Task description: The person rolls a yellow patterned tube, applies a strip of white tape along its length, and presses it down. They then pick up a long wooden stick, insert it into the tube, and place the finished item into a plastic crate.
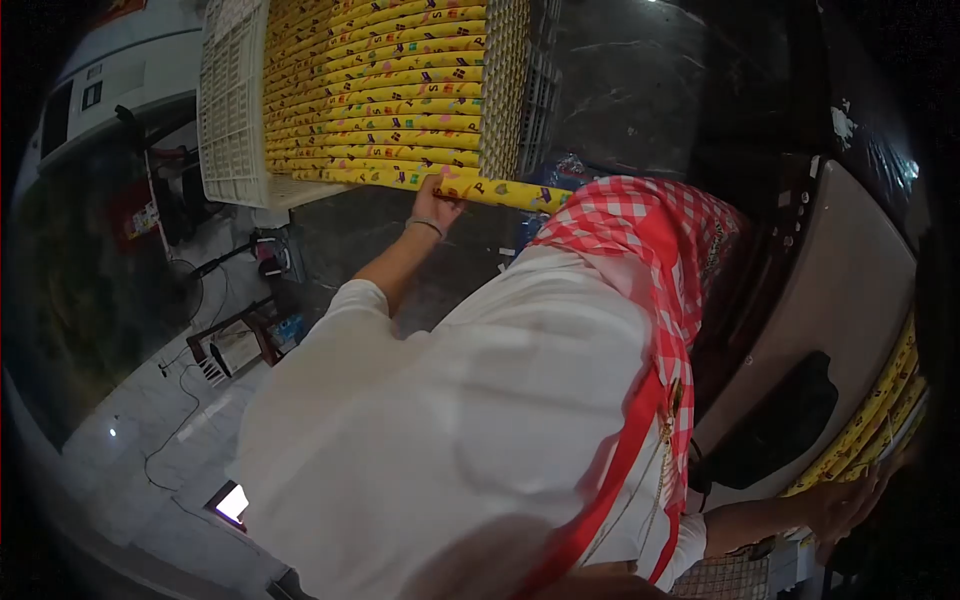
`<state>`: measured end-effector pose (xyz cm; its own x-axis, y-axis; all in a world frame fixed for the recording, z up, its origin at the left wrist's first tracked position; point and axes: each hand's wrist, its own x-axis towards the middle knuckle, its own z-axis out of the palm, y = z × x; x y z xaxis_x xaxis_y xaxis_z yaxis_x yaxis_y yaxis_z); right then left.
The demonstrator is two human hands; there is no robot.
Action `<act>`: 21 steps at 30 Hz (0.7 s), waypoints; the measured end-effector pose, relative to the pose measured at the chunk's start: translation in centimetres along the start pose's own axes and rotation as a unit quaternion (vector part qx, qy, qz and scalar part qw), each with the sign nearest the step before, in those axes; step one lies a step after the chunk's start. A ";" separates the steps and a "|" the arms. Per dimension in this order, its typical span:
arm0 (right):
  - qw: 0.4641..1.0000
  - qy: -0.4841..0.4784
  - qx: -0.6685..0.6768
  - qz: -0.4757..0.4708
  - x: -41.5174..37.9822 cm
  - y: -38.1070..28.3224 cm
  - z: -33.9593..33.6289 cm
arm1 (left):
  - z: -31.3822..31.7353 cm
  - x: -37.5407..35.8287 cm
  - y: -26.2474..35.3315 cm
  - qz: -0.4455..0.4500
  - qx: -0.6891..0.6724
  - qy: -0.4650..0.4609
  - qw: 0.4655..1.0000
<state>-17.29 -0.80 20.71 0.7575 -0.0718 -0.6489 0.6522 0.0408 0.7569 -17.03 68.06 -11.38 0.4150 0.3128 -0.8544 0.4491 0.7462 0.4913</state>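
My left hand point(437, 208), with a bracelet at the wrist, is closed around a yellow printed tube point(505, 192). That tube lies at the near edge of a stack of matching yellow tubes point(390, 95) in a white plastic crate point(232, 110). One end of it reaches the red checkered apron point(640, 215) on my body. At the lower right, my right hand point(845, 505) is stretched toward more yellow tubes point(860, 430), fingers extended. It is dim there, and contact with those tubes is hard to make out.
A dark marbled surface point(625, 90) lies beside the crate. To the right stands a greyish panel point(800, 320) with a black object point(785, 425) against it. On the left, a cable point(150, 455) runs over the pale floor, near a small lit screen point(230, 503).
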 end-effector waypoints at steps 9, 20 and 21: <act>0.654 0.543 0.477 0.225 2.1 0.0 0.0 | 13.8 -3.2 1.8 0.095 -0.137 -0.147 0.975; 0.545 0.631 0.535 0.135 7.3 7.4 -22.2 | 28.6 -15.0 -4.9 0.035 -0.163 -0.416 0.894; 0.549 0.632 0.529 0.140 7.8 7.7 -23.0 | 29.0 -15.3 -5.5 0.007 -0.161 -0.462 0.872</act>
<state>-5.72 21.87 19.74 0.6746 0.5653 0.4747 0.6298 -0.7762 0.0294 -2.86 42.15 3.88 0.9459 -0.1726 -0.2747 0.2550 0.9190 0.3006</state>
